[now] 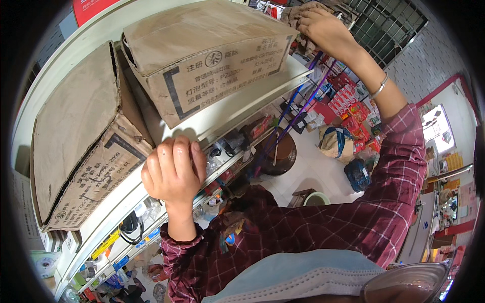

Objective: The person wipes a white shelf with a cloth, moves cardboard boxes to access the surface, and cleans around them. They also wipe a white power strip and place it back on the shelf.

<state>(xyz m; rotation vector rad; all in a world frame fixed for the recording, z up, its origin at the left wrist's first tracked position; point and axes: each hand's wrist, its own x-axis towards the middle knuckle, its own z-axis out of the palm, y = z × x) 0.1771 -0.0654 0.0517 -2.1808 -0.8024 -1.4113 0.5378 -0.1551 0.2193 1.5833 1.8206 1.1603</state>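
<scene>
Two dusty cardboard boxes with printed writing stand on the white top shelf. My left hand grips the front edge of that shelf, in front of the gap between the left cardboard box and the larger right cardboard box. Up at the right, my right hand is on a brown cloth, beside the right end of the larger box. Part of the cloth hangs down below my fingers.
Lower shelves with small packaged goods run beneath the top shelf. Blue and purple poles stand past its right end. On the floor are a round brown container, a green basin, a blue bag and red packages.
</scene>
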